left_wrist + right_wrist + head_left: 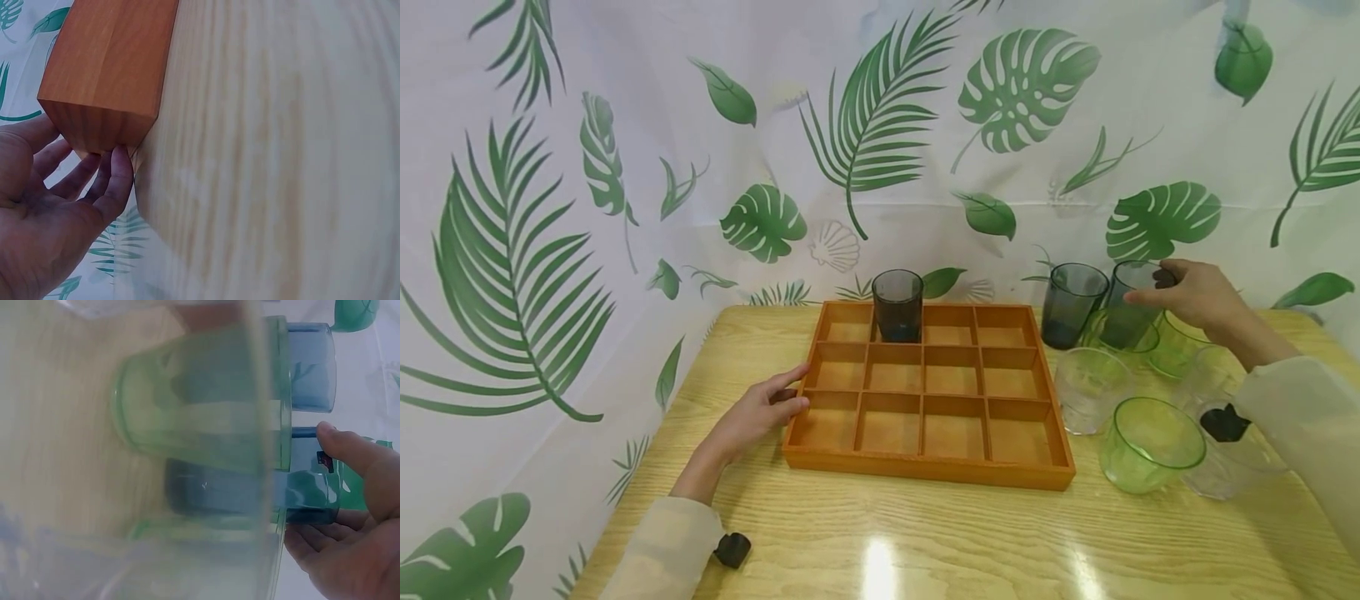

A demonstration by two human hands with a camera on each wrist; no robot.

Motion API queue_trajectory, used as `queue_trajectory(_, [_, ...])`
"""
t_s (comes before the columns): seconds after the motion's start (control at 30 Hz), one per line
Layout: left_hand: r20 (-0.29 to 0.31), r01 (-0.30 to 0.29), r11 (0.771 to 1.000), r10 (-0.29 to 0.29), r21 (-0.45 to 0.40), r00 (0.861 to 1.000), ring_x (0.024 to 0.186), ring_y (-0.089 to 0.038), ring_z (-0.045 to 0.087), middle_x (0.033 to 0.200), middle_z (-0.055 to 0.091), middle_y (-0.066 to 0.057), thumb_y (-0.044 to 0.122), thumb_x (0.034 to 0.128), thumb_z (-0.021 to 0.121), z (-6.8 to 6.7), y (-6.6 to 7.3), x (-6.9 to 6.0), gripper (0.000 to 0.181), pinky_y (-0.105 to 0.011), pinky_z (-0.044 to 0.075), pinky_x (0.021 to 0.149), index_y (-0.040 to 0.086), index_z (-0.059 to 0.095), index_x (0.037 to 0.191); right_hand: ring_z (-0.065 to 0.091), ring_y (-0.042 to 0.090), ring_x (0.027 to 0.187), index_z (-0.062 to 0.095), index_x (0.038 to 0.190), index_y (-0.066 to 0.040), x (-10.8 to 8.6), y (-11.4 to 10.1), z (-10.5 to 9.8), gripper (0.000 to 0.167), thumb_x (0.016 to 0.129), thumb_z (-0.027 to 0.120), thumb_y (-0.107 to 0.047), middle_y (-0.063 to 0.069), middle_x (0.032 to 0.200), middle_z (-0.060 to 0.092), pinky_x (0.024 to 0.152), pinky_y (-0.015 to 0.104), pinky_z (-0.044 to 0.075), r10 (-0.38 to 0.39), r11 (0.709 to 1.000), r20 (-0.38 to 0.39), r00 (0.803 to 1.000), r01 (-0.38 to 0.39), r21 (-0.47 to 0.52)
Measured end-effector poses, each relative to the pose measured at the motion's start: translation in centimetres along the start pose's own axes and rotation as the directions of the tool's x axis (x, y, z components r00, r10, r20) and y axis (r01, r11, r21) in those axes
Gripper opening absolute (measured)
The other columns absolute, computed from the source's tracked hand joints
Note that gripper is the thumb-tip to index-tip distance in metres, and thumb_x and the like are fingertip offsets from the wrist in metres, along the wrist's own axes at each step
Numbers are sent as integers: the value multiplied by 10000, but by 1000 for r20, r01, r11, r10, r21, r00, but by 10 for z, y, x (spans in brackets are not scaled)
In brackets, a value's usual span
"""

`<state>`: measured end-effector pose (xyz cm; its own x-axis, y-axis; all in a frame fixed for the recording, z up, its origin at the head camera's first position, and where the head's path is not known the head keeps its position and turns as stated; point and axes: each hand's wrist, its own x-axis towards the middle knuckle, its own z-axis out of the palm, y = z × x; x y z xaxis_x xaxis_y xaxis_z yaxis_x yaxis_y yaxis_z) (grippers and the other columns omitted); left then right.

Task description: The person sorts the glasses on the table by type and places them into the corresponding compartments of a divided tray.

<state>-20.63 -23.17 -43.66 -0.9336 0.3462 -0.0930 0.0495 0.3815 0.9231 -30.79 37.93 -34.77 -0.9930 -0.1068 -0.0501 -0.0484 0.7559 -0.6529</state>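
Observation:
My right hand point(1201, 296) grips a dark grey drinking glass point(1127, 307) near its rim, at the back right among other glasses. The right wrist view shows the thumb on one side of that glass point(306, 481) and fingers on the other, partly seen through green glasses. At the left side of the wooden compartment tray point(925, 468), my left hand point(760, 417) touches the outer wall with its fingertips. In the left wrist view, loosely extended fingers meet the tray's wooden wall point(94, 122). Another dark glass point(898, 307) stands upright in the tray's back row, second compartment from the left.
Right of the tray stand a third dark glass point(1071, 307), a green glass point(1152, 446), a clear glass point(1092, 392) and several more green and clear ones, close together. A leaf-printed cloth point(880, 200) hangs behind the wooden table point(820, 533).

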Motion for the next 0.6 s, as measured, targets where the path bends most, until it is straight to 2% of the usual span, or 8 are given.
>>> queue_trajectory(0.03, [0,2,1000,-2,-4,1000,1428,-397,420,1673,269,-171,201,1073,592,0,0,0,635,-498,439,1103,102,315,1635,520,484,1124,293,1514,170,-1,-1,0,903,991,696,-446,397,1234,476,894,522,503,-4,1000,-23,1000,4,-4])
queue_trajectory(0.07, [0,3,1000,-3,-5,1000,1425,-396,424,1672,270,-172,201,1072,593,0,0,0,636,-495,442,1100,103,313,1635,534,416,1022,316,1505,167,-1,-2,1,890,988,699,-449,358,1198,485,815,447,506,-9,1000,-45,999,9,-10])
queue_trajectory(0.17, [2,3,1000,-3,-5,1000,1412,-390,442,1670,274,-172,203,1073,593,0,0,0,638,-486,456,1089,105,311,1636,455,266,840,360,1497,142,-3,-5,-1,879,976,702,-478,258,1119,511,634,304,402,-24,1000,-105,994,22,-21])
queue_trajectory(0.2, [2,3,1000,-3,-6,1000,1413,-391,443,1671,273,-172,203,1072,594,0,0,0,639,-485,457,1089,106,310,1637,487,284,852,347,1513,132,-4,-7,-2,891,975,699,-484,285,1154,526,633,295,403,-26,1000,-117,993,25,-12])
queue_trajectory(0.27, [2,2,1000,-2,-7,1000,1414,-393,442,1671,273,-171,203,1072,594,0,0,-1,640,-488,456,1089,106,310,1637,474,321,989,218,1583,128,-7,-11,-5,997,975,685,-509,292,1347,459,659,265,412,-29,1000,-138,990,28,-11])
queue_trajectory(0.4, [2,0,1000,0,-12,1000,1416,-395,438,1671,270,-173,202,1071,596,0,0,-1,643,-493,453,1091,102,307,1637,476,274,1073,229,1599,92,-11,-21,-11,982,974,674,-521,308,1429,417,646,170,422,-31,999,-201,979,37,25])
queue_trajectory(0.5, [2,2,1000,-2,-11,1000,1409,-393,444,1668,275,-177,203,1071,597,0,0,0,643,-489,460,1086,104,308,1637,454,119,1006,246,1605,70,-15,-28,-15,961,972,678,-510,245,1387,441,632,117,403,-28,998,-270,962,43,51])
queue_trajectory(0.6, [-1,6,1000,-6,-11,1000,1410,-391,444,1667,278,-179,203,1069,601,0,0,0,645,-485,460,1087,106,311,1636,432,21,958,301,1593,54,-19,-36,-18,919,971,676,-507,120,1280,480,689,137,398,-21,997,-338,941,45,63])
